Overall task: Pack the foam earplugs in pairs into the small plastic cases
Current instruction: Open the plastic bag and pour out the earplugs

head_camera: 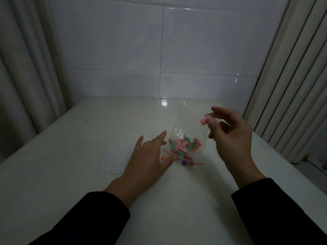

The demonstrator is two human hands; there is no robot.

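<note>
On your far left the clear plastic cases (113,160) sit on the tabletop (70,174), none visibly filled, so packing is barely begun. Your left hand (150,156) lies flat, fingers straight, beside the clear bag (184,131) of mixed-colour earplugs (184,147). Your right hand (231,138) pinches 1 pink earplug (203,121) in its grip, above the bag.

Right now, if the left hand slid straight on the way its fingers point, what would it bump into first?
Most likely the clear plastic bag of coloured foam earplugs. The left hand lies open on the table, its fingers aimed up and right at the bag's near side. Depth is unclear.
</note>
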